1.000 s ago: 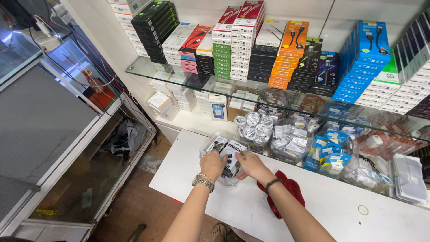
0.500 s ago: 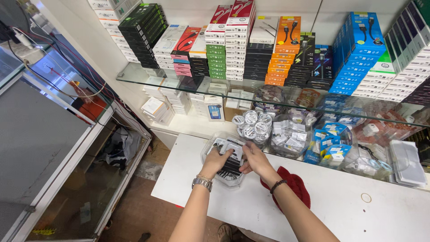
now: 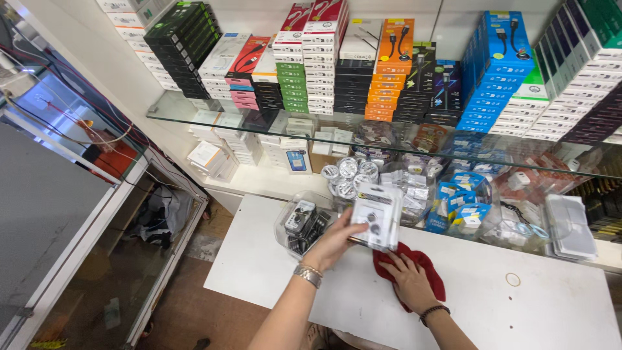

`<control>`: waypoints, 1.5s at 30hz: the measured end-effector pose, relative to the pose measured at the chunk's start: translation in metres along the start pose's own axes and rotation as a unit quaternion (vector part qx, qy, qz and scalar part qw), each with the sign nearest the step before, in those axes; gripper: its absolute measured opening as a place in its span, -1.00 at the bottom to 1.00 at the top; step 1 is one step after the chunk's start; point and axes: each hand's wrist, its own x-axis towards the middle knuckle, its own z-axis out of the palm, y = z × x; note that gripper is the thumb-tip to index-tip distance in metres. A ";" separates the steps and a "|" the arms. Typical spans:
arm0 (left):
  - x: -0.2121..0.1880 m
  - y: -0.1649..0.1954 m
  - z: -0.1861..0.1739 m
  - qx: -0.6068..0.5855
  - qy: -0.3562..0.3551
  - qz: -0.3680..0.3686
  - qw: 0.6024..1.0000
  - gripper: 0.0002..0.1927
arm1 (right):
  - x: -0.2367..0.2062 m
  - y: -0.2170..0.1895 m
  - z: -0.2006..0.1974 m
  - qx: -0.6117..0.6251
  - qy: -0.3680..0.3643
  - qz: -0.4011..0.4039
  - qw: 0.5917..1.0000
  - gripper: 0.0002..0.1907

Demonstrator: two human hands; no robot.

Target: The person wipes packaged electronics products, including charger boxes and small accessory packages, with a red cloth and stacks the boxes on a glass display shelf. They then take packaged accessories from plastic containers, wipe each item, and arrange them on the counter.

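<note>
blister pack (image 3: 376,215) upright in left hand (image 3: 334,243), long axis vertical

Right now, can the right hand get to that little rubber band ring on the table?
Probably yes. The right hand rests on the red cloth, and only bare white table lies between it and the rubber band.

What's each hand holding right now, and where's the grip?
Left hand holds a stack of small clear blister packs by its lower left edge. Right hand holds nothing; it lies flat on the red cloth.
</note>
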 end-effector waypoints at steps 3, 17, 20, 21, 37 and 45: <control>0.021 -0.047 0.033 0.115 0.014 -0.046 0.992 -0.09 | -0.023 0.048 0.006 -0.014 0.031 0.057 0.998 -0.35; 0.022 -0.044 0.045 0.448 0.229 0.135 0.853 -0.63 | 0.044 0.019 -0.068 0.343 0.256 0.083 0.900 -0.64; -0.009 0.010 -0.001 0.382 0.364 0.211 0.823 -0.73 | 0.096 -0.042 -0.092 0.595 0.158 0.016 0.788 -0.57; -0.018 0.023 -0.021 0.414 0.398 0.229 0.786 -0.72 | 0.111 -0.067 -0.096 0.689 0.098 -0.038 0.717 -0.53; -0.048 0.025 -0.103 0.309 0.407 0.095 0.854 -0.52 | 0.162 -0.185 -0.084 0.647 -0.048 0.182 0.739 -0.16; -0.015 0.033 -0.038 0.214 0.238 0.171 0.932 -0.36 | 0.102 -0.102 -0.122 0.861 -0.065 0.059 0.501 -0.53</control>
